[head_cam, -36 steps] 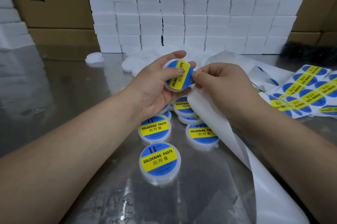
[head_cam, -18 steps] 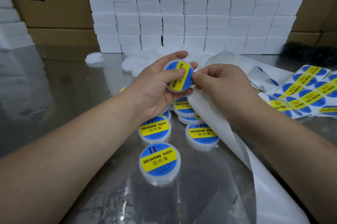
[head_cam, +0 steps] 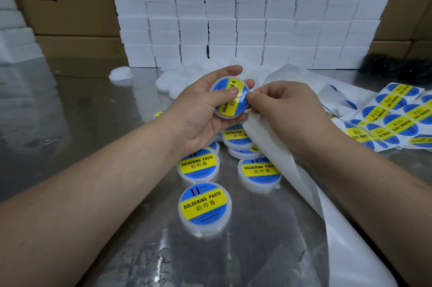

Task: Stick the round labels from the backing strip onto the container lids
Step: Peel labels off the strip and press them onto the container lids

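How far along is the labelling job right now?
Done: several labelled containers lie on the table. In hand: the left hand holds a container, pressing the label down; the right hand grips the backing strip. Left: plain white lids behind and unused labels at right.

Hands: 2, left hand (head_cam: 201,111) and right hand (head_cam: 287,111). Labelled soldering paste containers: 1 held container (head_cam: 233,107), 3 in full view on the counter (head_cam: 70,123) (front container (head_cam: 204,207), left container (head_cam: 198,166), right container (head_cam: 258,171)), and at least 3 more partly hidden behind them. Backing strip (head_cam: 346,251): 1 peeled length; unpeeled round labels (head_cam: 397,121) at right: about a dozen, count cut off by the frame edge; unlabelled white containers (head_cam: 120,73): one small lot apart, heap (head_cam: 168,81) uncountable; cardboard cartons (head_cam: 70,6): at least 4; white blocks (head_cam: 233,18): too many to count.
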`<state>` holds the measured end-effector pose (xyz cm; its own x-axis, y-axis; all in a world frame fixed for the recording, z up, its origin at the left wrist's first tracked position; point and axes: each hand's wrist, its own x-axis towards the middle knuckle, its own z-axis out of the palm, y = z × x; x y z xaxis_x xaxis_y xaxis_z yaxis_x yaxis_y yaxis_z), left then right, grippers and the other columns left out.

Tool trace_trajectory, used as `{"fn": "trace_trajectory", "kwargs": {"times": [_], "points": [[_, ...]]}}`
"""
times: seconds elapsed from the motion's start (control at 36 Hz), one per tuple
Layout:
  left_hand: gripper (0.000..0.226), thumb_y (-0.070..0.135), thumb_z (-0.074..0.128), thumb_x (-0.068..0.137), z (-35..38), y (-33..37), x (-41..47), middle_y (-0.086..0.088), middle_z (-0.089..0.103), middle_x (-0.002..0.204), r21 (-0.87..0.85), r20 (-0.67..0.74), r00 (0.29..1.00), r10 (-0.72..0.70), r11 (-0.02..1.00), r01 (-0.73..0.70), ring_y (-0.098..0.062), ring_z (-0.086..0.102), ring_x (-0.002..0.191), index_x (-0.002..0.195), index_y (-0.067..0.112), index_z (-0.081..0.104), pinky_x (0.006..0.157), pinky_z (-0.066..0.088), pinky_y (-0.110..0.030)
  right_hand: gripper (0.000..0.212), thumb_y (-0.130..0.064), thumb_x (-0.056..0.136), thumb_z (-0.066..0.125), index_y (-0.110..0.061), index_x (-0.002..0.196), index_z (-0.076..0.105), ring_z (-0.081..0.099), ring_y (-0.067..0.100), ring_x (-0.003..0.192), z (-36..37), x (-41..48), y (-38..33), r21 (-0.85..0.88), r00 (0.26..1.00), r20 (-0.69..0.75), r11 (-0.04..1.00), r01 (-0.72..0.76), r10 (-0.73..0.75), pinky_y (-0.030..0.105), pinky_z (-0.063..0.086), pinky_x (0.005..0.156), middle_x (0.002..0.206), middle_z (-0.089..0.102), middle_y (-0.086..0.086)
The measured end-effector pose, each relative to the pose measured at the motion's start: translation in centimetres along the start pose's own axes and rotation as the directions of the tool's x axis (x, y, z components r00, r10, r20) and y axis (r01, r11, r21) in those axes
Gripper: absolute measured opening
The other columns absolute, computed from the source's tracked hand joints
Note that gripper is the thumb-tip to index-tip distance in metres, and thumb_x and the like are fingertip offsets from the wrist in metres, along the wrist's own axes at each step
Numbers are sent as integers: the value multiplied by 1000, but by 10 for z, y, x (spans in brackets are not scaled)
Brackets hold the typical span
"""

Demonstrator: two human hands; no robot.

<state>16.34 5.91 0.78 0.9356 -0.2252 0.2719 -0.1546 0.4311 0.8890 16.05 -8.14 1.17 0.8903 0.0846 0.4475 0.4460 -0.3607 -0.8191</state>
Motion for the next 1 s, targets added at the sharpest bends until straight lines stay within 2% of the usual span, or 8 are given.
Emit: {"fn": "trace_trajectory", "kwargs": {"times": [0.19,0.44,0.67,0.81,0.89,0.94,1.0], "points": [[30,-1,45,91,0,1,-1,3,73,89,17,-8,1000,7,1000,-7,-17,69,77,97,23,60,68,56,-31,29,-22,87,58,-23,57,61,47,-5,44,-1,1,1,-31,1000,0,999,14,-14,6,33,41,45,54,-18],[30,-1,46,91,2,0,-2,4,73,88,60,-32,999,23,998,-21,-15,70,78,96,24,61,72,56,-31,27,-25,86,59,-23,60,62,48,-7,47,-1,2,1,-102,999,-19,994,31,-33,6,34,42,48,54,-13],[30,-1,46,92,6,0,-6,6,73,90,140,-49,997,62,989,-55,-13,70,79,97,24,61,65,56,-25,22,-25,85,59,-15,66,63,46,-4,50,0,2,3,-174,998,-27,983,50,-55,8,34,44,54,55,-8],[29,-1,48,91,10,0,-9,7,72,89,229,-51,992,117,968,-102,-12,69,79,96,25,61,63,55,-23,24,-27,84,60,-14,63,62,44,-2,46,-3,4,5,-215,997,-41,975,53,-63,11,31,41,45,50,-9],[29,0,49,91,11,2,-10,7,71,92,279,-66,986,152,952,-128,-13,69,79,95,27,61,67,56,-24,29,-32,83,62,-18,58,57,42,-3,39,-3,5,5,-231,998,-43,972,31,-42,10,27,37,39,48,-18],[29,1,49,92,12,4,-10,5,71,94,288,-74,984,162,948,-134,-14,69,79,96,28,60,67,56,-25,33,-36,82,63,-20,55,53,41,-3,36,-4,6,4,-224,998,-55,975,8,-21,18,30,41,37,46,-19],[30,1,48,93,11,5,-10,5,71,93,294,-85,983,161,947,-130,-16,70,79,99,29,58,63,56,-24,33,-35,81,64,-20,55,51,41,-2,36,-4,5,4,-218,998,-61,976,6,-19,19,29,42,36,45,-18]]}}
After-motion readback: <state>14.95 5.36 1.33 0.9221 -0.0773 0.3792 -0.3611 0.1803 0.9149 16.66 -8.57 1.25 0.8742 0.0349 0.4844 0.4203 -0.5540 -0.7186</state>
